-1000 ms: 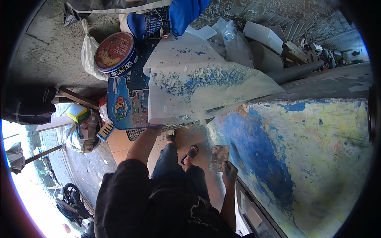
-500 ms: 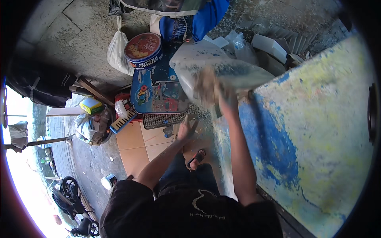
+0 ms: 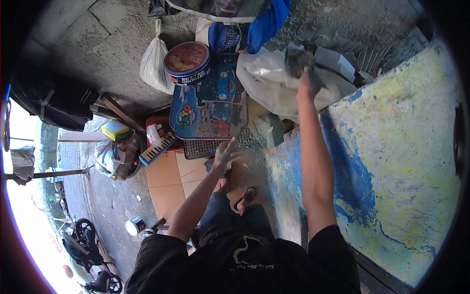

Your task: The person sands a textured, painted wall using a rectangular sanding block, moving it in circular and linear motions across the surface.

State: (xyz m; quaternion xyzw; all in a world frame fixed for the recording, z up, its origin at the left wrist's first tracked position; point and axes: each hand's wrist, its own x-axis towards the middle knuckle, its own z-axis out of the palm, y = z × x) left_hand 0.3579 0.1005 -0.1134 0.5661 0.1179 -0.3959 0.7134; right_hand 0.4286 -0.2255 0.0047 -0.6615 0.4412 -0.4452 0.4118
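your right hand (image 3: 309, 84) is closed on a dark flat piece (image 3: 297, 62), pinched at its near edge, probably so that the broad face is left free; its material is too blurred to name. the arm is stretched far forward, which carries the piece out over a crumpled pale sheet (image 3: 262, 85) lying beneath and around that hand; whether the two touch cannot be told. your left hand (image 3: 224, 154), apparently empty, has its fingers extended and fairly close together at the near edge of a low blue counter (image 3: 196, 131), perhaps for balance, though contact is unclear. beyond the left hand, a round tin (image 3: 187, 63) rests toward the counter's far side, likely because its flat base sits well there; a knotted white bag (image 3: 154, 63) is just past it. a black grating (image 3: 200, 148) shows below the counter's edge, just left of that hand, with a toy keyboard (image 3: 157, 149) farther left. as for surface and room: the counter is cartoon-printed and speckled with pale crumbs; right of both hands slopes a wall (image 3: 391, 147) of patchy blue and yellow paint; nearer you than the left hand, sandaled feet (image 3: 247, 196) stand by tan panels (image 3: 164, 183), and grey floor (image 3: 112, 196) runs leftward to a glaring opening.
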